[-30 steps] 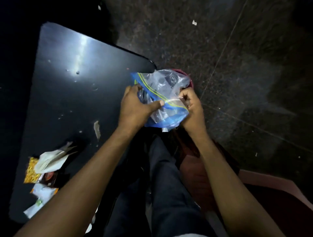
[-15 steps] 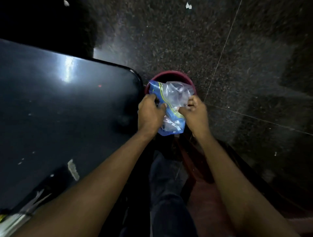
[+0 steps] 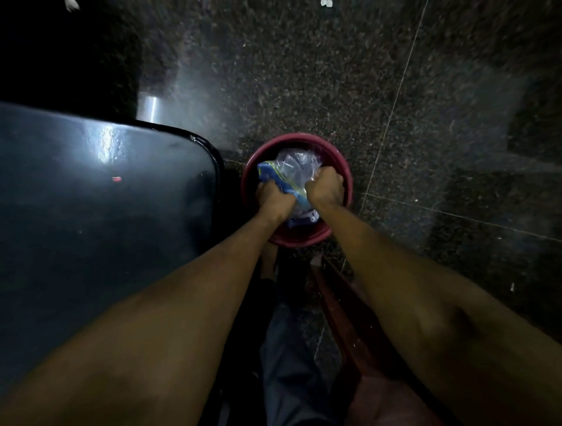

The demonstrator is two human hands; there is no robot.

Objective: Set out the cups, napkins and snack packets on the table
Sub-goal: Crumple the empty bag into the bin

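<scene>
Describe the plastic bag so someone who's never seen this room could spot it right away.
Start at the dark table and go past its rounded corner to the red bucket on the speckled floor. The plastic bag sits in that bucket, gripped by the left hand and right hand. It is crumpled, clear, blue-edged.

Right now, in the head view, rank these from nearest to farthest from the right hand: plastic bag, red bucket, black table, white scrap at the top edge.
1. Plastic bag: gripped in the right hand.
2. Red bucket: around the hand, on the floor.
3. Black table: off to the left.
4. White scrap: far ahead on the floor.
</scene>
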